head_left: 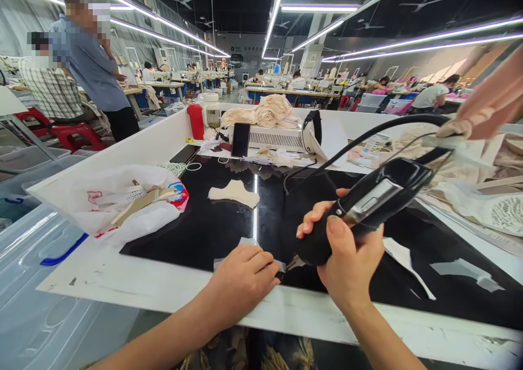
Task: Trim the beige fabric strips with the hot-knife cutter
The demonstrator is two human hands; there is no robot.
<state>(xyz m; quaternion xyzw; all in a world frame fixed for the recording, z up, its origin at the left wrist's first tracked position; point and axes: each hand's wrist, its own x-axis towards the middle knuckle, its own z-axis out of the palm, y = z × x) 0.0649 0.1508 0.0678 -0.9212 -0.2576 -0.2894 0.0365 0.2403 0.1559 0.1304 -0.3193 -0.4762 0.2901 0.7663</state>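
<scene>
In my right hand [351,255] is a black corded handheld tool [363,201], its metal tip angled down to the left. My left hand [243,274] lies palm down over a pale translucent piece [247,241] on the glossy black mat [175,244], fingers together and pressing on it. The tool's tip is just right of my left fingertips; whether it touches the piece is unclear. A cream fabric piece [235,193] lies farther back on the mat. On the right are a white curved piece [408,264] and a translucent cutout [468,273].
A plastic bag of scraps [139,204] sits at the left. Behind the mat are a phone [241,139], a red container [195,121] and a fabric pile [269,111]. The cable [359,138] arches rightward. Two people are at the far left.
</scene>
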